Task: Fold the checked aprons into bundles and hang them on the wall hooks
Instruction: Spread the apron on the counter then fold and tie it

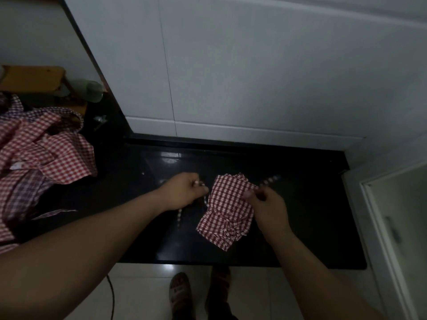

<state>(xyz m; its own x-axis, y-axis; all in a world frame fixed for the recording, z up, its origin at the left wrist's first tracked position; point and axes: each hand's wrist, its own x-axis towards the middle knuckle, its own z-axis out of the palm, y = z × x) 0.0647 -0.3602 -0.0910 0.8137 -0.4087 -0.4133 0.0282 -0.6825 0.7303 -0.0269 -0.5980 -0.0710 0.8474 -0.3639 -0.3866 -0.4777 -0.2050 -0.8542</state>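
A red-and-white checked apron [227, 209], folded into a small bundle, lies on the black glossy counter [300, 215]. My left hand [184, 190] sits just left of the bundle and pinches a thin checked strap [179, 217] that trails toward me. My right hand [265, 204] is at the bundle's right edge, its fingers curled round another strap [270, 180] that runs off to the upper right. A pile of several unfolded checked aprons [44, 148] covers the counter's left end. No wall hooks are in view.
White tiled wall [254, 65] rises behind the counter. A wooden board [32, 79] and a green cup [92, 91] stand at the back left. A pale door or cabinet [397, 215] is at right. My sandalled feet [180, 294] and a cable show on the floor.
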